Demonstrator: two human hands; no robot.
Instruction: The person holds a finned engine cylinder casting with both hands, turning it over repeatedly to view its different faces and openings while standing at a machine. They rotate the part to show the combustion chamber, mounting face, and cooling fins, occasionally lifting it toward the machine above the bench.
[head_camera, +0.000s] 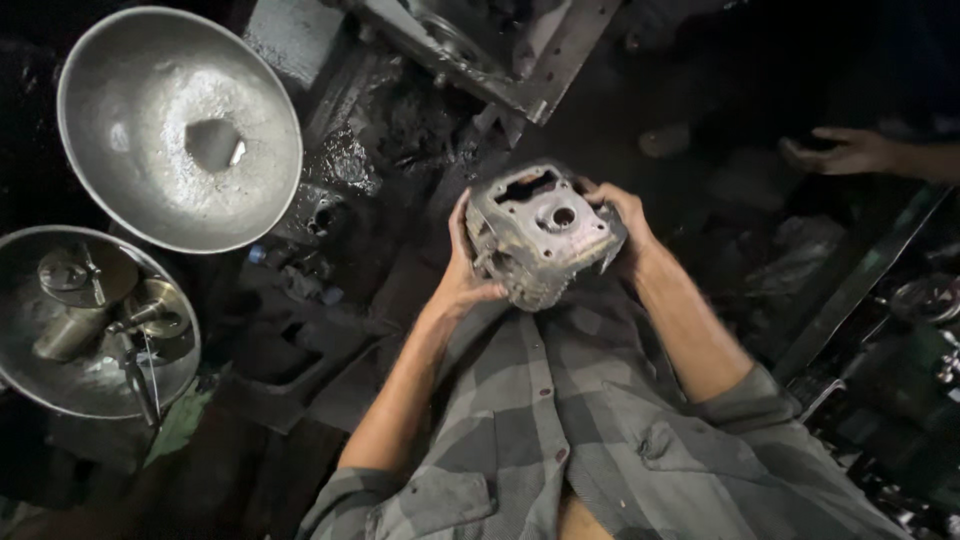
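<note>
I hold a grey cast-metal engine part (538, 232) in front of my chest with both hands. It is blocky, with cooling fins on its edges, a rectangular opening and a round hole on its top face. My left hand (462, 268) grips its left side, thumb on the lower edge. Its right side is clasped by my right hand (622, 228), fingers curled behind it. My grey checked shirt (570, 420) fills the lower middle.
A large shallow metal basin (180, 125) lies at the upper left. Below it a second metal basin (30, 330) holds several small metal parts and tools. Dark oily machine parts (470, 50) lie ahead. Another person's hand (845, 152) rests at the upper right.
</note>
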